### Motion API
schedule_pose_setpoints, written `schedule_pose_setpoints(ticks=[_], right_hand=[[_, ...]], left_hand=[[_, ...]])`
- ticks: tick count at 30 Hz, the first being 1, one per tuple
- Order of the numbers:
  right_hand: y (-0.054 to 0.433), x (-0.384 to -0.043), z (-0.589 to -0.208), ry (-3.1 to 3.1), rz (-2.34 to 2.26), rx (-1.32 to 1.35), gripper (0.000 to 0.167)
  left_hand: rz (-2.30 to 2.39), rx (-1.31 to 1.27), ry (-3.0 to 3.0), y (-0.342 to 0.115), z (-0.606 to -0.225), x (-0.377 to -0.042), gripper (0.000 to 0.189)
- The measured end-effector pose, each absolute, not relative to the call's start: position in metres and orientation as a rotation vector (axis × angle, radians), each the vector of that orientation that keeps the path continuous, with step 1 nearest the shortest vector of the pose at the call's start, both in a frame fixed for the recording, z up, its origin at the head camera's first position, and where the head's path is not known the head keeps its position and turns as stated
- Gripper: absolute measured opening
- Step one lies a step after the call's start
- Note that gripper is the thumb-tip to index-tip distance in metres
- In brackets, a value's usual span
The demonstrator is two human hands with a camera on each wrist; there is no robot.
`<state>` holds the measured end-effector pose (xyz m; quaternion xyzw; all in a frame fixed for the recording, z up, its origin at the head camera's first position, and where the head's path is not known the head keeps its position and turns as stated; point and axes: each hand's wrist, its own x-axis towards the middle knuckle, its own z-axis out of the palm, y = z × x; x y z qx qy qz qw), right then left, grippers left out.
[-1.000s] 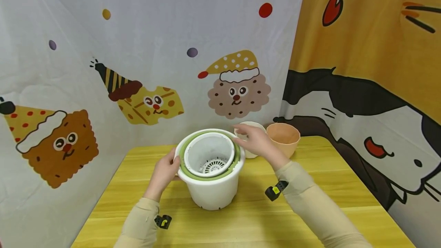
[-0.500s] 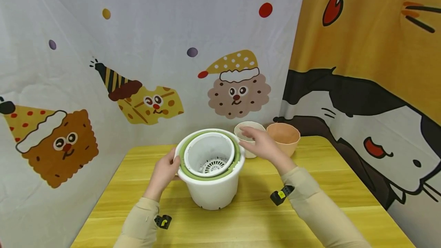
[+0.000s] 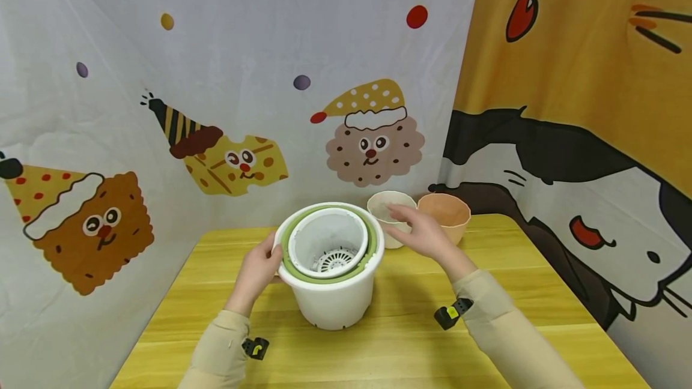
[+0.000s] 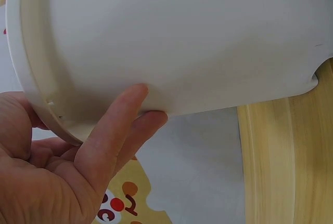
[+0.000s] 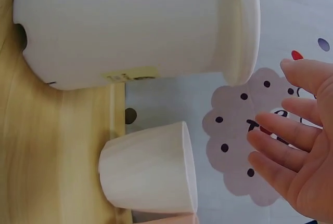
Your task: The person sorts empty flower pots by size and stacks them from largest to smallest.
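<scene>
Head view: left hand in half-hidden grip on outer pot, right hand released.

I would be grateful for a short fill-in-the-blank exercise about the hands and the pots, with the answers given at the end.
The person's ____ hand grips the large white pot.
The ring showing between this pot and the inner white pot is coloured ____.
In the head view, the peach pot stands to the ____ of the cream pot.
The right hand holds ____.

Missing words: left; green; right; nothing.
</scene>
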<state>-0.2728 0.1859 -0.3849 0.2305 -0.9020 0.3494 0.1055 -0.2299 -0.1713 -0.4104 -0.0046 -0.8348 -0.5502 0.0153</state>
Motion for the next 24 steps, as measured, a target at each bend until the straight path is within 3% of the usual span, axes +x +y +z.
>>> schedule_pose_setpoints(ticks=[24], right_hand=[[0.229, -0.269, -0.415, -2.641, 0.97, 0.567, 0.053]], left_hand=[[-1.7, -0.02, -2.589, -0.172, -0.412, -0.23, 0.049]])
